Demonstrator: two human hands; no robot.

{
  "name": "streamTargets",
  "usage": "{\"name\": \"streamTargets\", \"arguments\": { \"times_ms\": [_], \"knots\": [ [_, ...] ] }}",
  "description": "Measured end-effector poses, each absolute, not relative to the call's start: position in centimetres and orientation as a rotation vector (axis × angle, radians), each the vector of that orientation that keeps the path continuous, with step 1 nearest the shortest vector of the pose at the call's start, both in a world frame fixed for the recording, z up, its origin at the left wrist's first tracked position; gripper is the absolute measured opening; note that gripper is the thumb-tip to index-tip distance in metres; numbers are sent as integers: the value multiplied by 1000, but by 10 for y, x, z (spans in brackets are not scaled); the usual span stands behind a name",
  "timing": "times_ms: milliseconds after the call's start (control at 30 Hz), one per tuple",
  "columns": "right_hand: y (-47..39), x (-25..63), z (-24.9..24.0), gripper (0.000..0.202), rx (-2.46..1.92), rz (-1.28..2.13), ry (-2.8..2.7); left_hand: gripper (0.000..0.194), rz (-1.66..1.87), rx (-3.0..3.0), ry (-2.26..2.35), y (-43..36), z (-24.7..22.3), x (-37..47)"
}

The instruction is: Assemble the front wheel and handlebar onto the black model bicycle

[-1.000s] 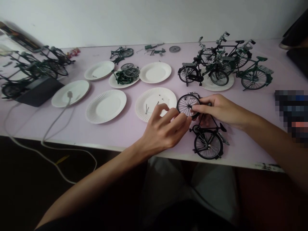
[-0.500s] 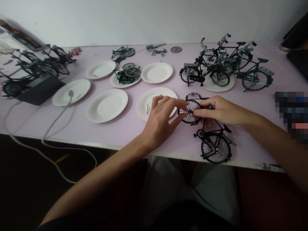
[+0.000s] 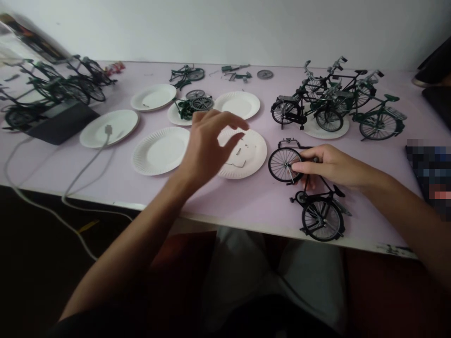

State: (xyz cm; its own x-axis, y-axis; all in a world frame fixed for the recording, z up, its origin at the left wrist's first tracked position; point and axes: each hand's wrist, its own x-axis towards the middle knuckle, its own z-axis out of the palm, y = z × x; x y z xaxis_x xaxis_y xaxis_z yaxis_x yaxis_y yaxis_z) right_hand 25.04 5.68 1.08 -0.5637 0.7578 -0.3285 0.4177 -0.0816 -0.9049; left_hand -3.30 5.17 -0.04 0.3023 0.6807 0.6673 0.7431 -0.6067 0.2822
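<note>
A black model bicycle (image 3: 321, 219) stands at the right front of the table, its front wheel (image 3: 282, 164) turned towards the left. My right hand (image 3: 326, 164) is closed on it near the front fork, with the thumb against the wheel's hub. My left hand (image 3: 211, 145) is raised over a paper plate (image 3: 259, 157), thumb and fingers curved and apart, holding nothing that I can see. Several tiny metal parts (image 3: 237, 162) lie on that plate. The fingers of my right hand behind the frame are partly hidden.
Several assembled model bicycles (image 3: 378, 123) stand at the back right, and more (image 3: 52, 89) at the left by a dark box (image 3: 65, 122). Other paper plates (image 3: 160, 152) spread across the middle, one with green parts and wheels (image 3: 202, 103). A white cable (image 3: 79, 173) hangs over the front edge.
My left hand has left the front wheel and moved left and up, over the plate with tiny parts. My right hand keeps hold of the bicycle. The view has shifted slightly.
</note>
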Motion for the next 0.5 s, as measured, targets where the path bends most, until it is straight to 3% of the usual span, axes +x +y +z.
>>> {"name": "streamTargets", "arguments": {
  "times_ms": [100,200,500],
  "knots": [
    [58,251,11,30,-1278,1730,-1877,6,-896,-2541,-1349,65,3,-61],
    [58,252,11,30,-1273,1732,-1855,14,-629,-2667,-1223,68,4,-70],
    [57,253,10,31,-1277,1739,-1832,31,-407,-2715,-967,67,-3,-65]
  ]
}}
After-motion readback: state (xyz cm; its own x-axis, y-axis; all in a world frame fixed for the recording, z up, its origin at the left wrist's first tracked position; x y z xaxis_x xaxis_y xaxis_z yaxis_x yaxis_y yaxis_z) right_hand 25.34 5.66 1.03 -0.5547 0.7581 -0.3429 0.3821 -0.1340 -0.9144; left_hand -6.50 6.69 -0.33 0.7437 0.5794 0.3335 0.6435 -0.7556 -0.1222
